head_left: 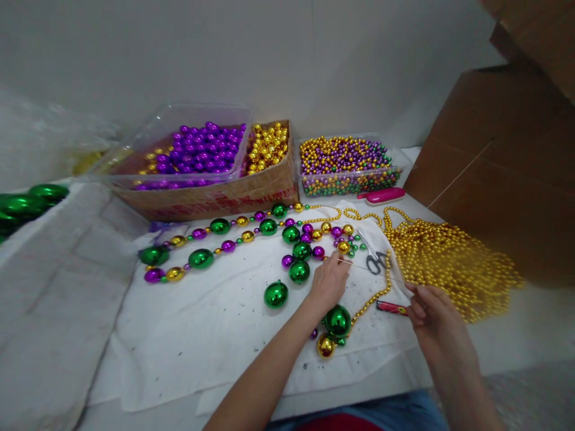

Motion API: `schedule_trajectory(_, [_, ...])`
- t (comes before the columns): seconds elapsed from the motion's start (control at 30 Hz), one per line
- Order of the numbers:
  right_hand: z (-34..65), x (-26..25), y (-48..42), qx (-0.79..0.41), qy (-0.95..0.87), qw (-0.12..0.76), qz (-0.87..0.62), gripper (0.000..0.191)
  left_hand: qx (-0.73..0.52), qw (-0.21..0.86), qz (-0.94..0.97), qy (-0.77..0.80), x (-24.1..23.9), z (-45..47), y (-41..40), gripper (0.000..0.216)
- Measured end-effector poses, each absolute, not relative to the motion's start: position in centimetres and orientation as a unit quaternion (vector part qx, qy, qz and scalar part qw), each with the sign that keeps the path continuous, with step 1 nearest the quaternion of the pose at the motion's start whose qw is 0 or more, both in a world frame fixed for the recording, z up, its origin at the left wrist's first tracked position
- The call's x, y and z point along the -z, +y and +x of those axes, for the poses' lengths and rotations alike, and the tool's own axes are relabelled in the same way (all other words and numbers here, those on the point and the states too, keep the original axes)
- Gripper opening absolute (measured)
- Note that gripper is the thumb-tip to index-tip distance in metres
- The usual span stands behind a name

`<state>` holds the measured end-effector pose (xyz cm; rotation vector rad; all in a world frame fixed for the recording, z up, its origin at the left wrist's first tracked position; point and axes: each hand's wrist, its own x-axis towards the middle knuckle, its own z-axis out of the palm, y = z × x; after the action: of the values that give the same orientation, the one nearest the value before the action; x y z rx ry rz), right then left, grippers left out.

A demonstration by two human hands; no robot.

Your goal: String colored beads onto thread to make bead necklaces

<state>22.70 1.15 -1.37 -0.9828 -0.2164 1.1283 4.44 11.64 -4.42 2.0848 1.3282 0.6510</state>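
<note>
Well, my left hand (331, 280) and right hand (436, 306) each pinch the thin cord (352, 263), right of the frame's centre; best keep it taut, clear of the dark-handled scissors (376, 257).

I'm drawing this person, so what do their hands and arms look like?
The left hand and right hand wear no gloves, and the forearms are bare, with no sleeves, watch or bracelet showing. I can't tell about rings. At the bottom edge, some blue clothing and red clothing show.
</note>
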Motion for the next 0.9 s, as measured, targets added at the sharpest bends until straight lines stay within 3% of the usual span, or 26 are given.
schedule_trajectory(0.2, [23.4, 1.7, 1.1, -0.508, -0.095, 0.729, -0.450, 0.018, -0.302, 0.384, 0.725, 0.486, 4.1, 4.6, 13.1, 0.010])
schedule_trajectory(0.3, [23.5, 1.3, 0.8, -0.466, -0.116, 0.738, -0.475, 0.018, -0.335, 0.438, 0.672, 0.494, 3.5, 3.8, 12.7, 0.021])
schedule_trajectory(0.5, [22.2, -0.6, 0.4, -0.384, -0.171, 0.741, -0.524, 0.018, -0.451, 0.785, 0.255, 0.338, 2.5, 1.9, 10.3, 0.018])
schedule_trajectory(0.63, [21.4, -1.2, 0.4, -0.341, -0.198, 0.733, -0.554, 0.020, -0.470, 0.812, 0.165, 0.304, 2.6, 1.2, 9.2, 0.018])
schedule_trajectory(0.9, [20.6, -0.9, 0.2, -0.319, -0.251, 0.720, -0.563, 0.020, -0.478, 0.788, 0.175, 0.346, 2.7, 0.6, 8.3, 0.020])
